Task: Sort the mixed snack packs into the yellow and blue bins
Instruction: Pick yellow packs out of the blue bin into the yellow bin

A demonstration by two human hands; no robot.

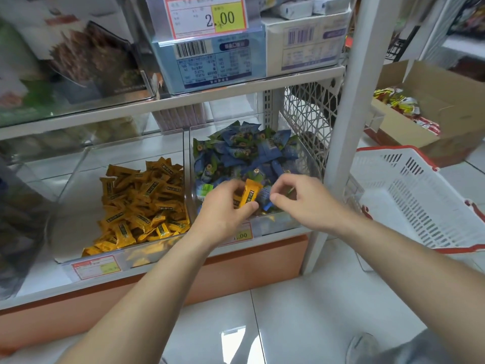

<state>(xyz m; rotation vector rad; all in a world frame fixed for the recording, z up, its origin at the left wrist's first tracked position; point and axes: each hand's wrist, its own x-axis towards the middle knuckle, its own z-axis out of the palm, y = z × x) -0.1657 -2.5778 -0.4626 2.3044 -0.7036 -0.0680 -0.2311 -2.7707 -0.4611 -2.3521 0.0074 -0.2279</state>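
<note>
Two clear bins stood side by side on the low shelf (168,274). The yellow bin (76,200), on the left, held a heap of yellow packs (141,203) gathered toward its right and near side. The blue bin (278,223), on the right, held blue packs (244,151) piled high toward the far wall.

The left hand (225,206) was over the near part of the blue bin. Its fingers and thumb were curled round one yellow pack (250,193), which stood roughly upright above the blue packs. A second yellow piece showed just below it against the fingers; whether it was a separate pack could not be told.

The right hand (307,200) was just to the right of it, also over the near part of the blue bin. Its fingers (286,182) were curled, the thumb reaching left toward a blue pack (264,197) that lay between the two hands. Whether that hand had hold of the pack could not be told.

A price tag (241,233) was fixed to the front of the blue bin, partly hidden by the left wrist. A white basket (409,195) with a red rim stood on the floor to the right of the shelf post (346,101). Beyond it was an open cardboard box (446,101) holding red and yellow packets.
</note>
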